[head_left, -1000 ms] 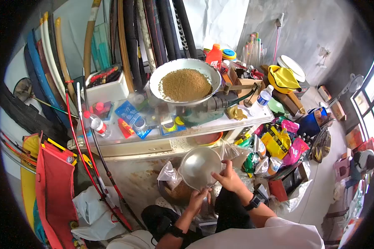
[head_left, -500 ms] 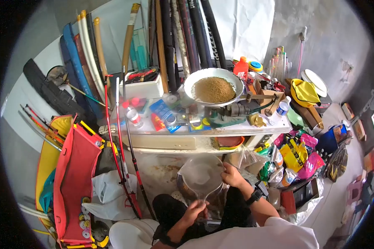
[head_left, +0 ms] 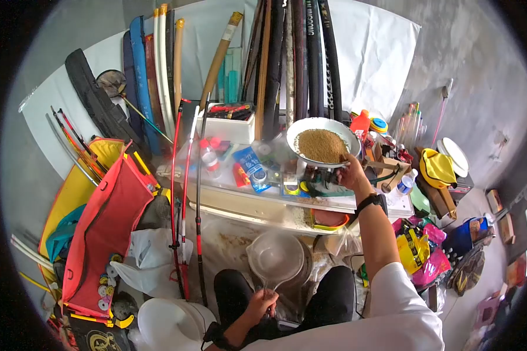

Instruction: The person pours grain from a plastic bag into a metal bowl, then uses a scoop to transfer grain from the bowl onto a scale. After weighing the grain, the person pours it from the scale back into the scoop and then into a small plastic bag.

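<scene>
My left hand (head_left: 262,304) is closed round the handle of a clear plastic scoop (head_left: 275,256), held low between my knees. Below and beside the scoop is a round basin (head_left: 303,279), partly covered by it. My right hand (head_left: 351,174) reaches out to the white enamel bowl (head_left: 293,131) on the table and grips its near right rim. Brown granular feed (head_left: 321,145) lies in the bowl.
A table (head_left: 240,196) spans the front, with a bottle (head_left: 209,159) and a white box (head_left: 231,126). Fishing rods (head_left: 198,219) stand upright at its near edge. A white bucket (head_left: 173,324) is at lower left, a red bag (head_left: 102,225) further left, colourful packets (head_left: 413,248) at right.
My right hand has left the scoop and moved forward to the bowl's rim. My left hand still holds the scoop. The camera view has shifted, moving the scene slightly right and down.
</scene>
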The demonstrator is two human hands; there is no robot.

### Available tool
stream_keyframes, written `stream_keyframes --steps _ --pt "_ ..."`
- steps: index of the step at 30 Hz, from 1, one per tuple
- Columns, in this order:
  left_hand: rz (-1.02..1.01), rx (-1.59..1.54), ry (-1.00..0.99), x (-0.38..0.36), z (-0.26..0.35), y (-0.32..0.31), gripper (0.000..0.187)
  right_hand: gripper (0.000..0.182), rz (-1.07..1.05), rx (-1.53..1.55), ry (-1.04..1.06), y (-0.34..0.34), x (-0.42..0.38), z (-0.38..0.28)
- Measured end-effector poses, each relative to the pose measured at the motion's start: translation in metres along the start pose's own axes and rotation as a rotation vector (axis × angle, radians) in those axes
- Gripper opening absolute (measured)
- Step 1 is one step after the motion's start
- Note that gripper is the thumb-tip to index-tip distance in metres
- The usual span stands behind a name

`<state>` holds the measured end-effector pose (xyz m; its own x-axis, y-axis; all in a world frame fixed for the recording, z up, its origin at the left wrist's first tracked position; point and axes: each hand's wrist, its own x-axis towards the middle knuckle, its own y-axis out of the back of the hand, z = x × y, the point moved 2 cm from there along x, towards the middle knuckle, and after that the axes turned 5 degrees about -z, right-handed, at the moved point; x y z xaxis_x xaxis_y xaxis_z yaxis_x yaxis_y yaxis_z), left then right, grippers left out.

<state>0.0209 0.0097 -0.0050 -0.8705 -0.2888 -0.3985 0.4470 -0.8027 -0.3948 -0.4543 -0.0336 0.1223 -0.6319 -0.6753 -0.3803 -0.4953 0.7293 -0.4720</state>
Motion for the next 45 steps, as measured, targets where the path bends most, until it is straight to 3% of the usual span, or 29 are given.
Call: stream_keyframes --steps 4,8,10,11,15,16,17,18,22,25,28,33,34,38,40,45 --pt "0.031 0.042 -0.076 -0.005 -0.007 0.003 0.022 0.018 -0.080 0.099 -0.081 -0.006 0.008 -0.011" --pt "0.069 0.035 -0.023 -0.007 -0.013 0.011 0.023 0.017 -0.048 0.021 0.009 -0.014 -0.023 -0.026" --pt "0.059 0.105 -0.047 -0.001 -0.022 0.020 0.022 0.018 -0.296 0.109 0.119 -0.004 -0.035 -0.025" --pt "0.043 0.083 -0.061 -0.001 -0.020 0.020 0.021 0.018 -0.198 0.137 0.098 -0.007 -0.061 -0.027" --pt "0.068 0.070 -0.027 0.001 -0.008 0.015 0.018 0.027 -0.276 0.313 -0.008 0.009 -0.152 -0.006" --pt "0.016 0.078 -0.046 0.008 -0.020 0.022 0.019 0.030 -0.269 0.219 0.178 0.060 -0.144 0.016" --pt "0.005 0.100 -0.099 0.009 -0.018 0.021 0.020 0.031 -0.248 0.350 0.046 0.031 -0.193 0.021" --pt "0.000 0.129 -0.111 0.010 -0.014 0.020 0.021 0.032 -0.292 0.310 0.094 0.046 -0.209 0.037" --pt "-0.005 0.219 -0.121 0.011 -0.018 0.013 0.021 0.051 -0.008 0.495 -0.061 0.079 -0.269 0.116" --pt "0.024 0.289 -0.015 0.009 -0.015 0.007 0.020 0.052 0.105 0.474 -0.097 0.081 -0.296 0.158" --pt "0.000 0.386 -0.041 0.007 -0.014 0.007 0.020 0.054 0.164 0.468 -0.116 0.100 -0.302 0.197" --pt "-0.026 0.344 0.007 0.005 -0.013 0.004 0.018 0.055 0.106 0.237 0.045 0.104 -0.298 0.213" --pt "-0.043 0.368 0.034 0.007 -0.020 0.007 0.028 0.053 0.130 0.269 0.053 0.104 -0.295 0.213" --pt "-0.039 0.364 0.022 0.007 -0.022 0.007 0.030 0.050 0.151 0.260 0.032 0.104 -0.284 0.214" --pt "-0.050 0.363 -0.064 0.008 -0.020 0.006 0.016 0.047 0.173 0.069 0.141 0.086 -0.283 0.204" --pt "-0.017 0.315 -0.027 0.008 -0.024 0.008 0.016 0.048 0.110 0.068 0.147 0.089 -0.270 0.204"
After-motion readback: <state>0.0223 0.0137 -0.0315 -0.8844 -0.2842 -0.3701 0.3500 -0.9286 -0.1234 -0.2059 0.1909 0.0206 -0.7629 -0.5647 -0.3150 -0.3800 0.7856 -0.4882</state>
